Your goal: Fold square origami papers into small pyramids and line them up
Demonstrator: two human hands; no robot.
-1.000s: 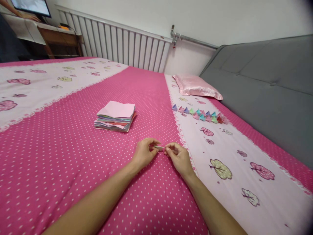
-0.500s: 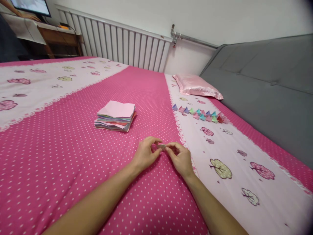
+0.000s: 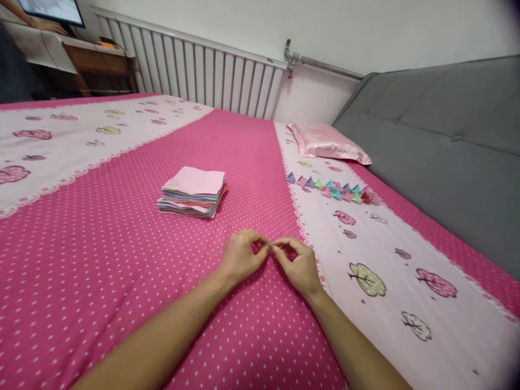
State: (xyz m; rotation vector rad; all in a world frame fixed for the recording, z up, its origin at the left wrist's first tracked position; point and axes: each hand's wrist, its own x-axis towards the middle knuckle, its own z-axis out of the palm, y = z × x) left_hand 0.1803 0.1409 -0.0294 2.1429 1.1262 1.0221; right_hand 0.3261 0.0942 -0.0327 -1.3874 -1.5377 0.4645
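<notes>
My left hand [image 3: 246, 252] and my right hand [image 3: 298, 262] meet fingertip to fingertip above the pink dotted bedspread [image 3: 244, 336]. Between them they pinch a small folded piece of paper [image 3: 270, 245], greenish-grey and mostly covered by the fingers. Ahead and to the left lies a stack of coloured paper sheets [image 3: 196, 181], a pale pink sheet on top. To the right, several small folded paper pieces [image 3: 319, 184] in blue, pink, green and red sit in rows on the white band of the bedspread.
A pink satin pillow [image 3: 325, 142] lies at the far right, against a grey padded headboard [image 3: 439, 119]. Behind the bed runs a white radiator [image 3: 195, 62]. At the far left, another person's hand [image 3: 51, 27] rests on a desk beside a monitor [image 3: 54, 10].
My left fingers have closed in toward the right ones, so less of the folded paper shows between them. The stack and the rows of folded pieces stay where they were.
</notes>
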